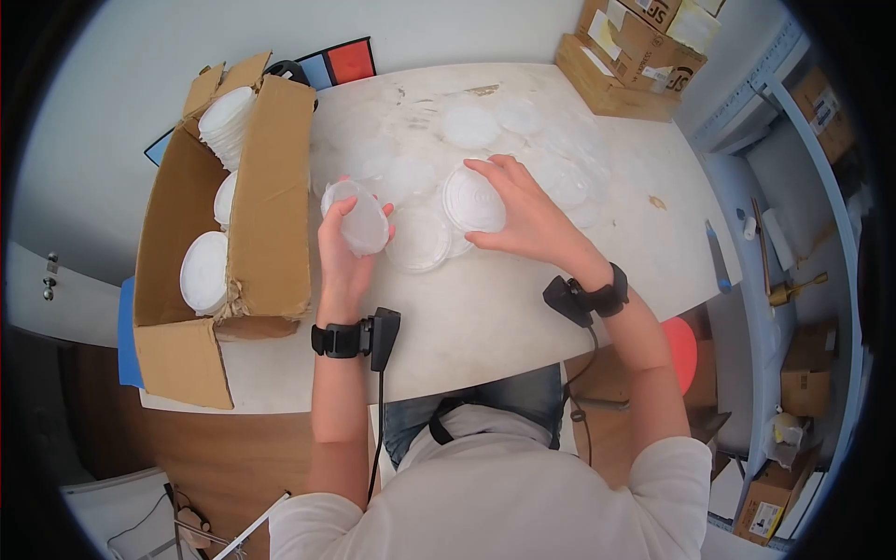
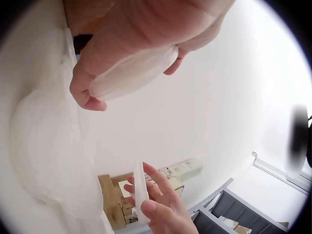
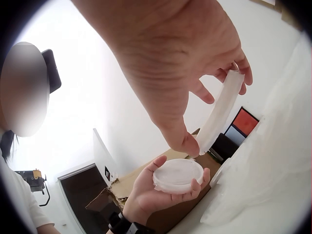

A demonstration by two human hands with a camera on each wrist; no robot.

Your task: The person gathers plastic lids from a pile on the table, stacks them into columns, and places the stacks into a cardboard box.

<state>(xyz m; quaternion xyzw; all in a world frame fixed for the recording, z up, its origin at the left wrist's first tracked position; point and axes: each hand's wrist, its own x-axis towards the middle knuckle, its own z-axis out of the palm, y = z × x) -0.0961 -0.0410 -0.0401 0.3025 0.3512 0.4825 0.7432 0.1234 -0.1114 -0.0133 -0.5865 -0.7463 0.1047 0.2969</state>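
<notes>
My left hand (image 1: 345,269) holds a round, translucent white plastic lid (image 1: 363,227), fingers and thumb curled round its rim. In the right wrist view this lid (image 3: 178,173) lies nearly flat over the palm. To the right, my right hand (image 1: 532,219) grips another round white lid (image 1: 473,198) by its edge, thumb at the bottom and fingertips at the top. Raised rings show on its face, and the right wrist view has it edge-on. Below and between the hands, loose translucent lids (image 1: 417,240) overlap on the white table (image 1: 457,317).
At the left stands an open cardboard box (image 1: 271,196) with stacks of white lids (image 1: 204,273) inside. More lids (image 1: 469,126) and crumpled clear film (image 1: 583,159) spread across the table's far half. Cardboard boxes (image 1: 644,56) sit at the back right, near a blue-grey shelf (image 1: 747,243).
</notes>
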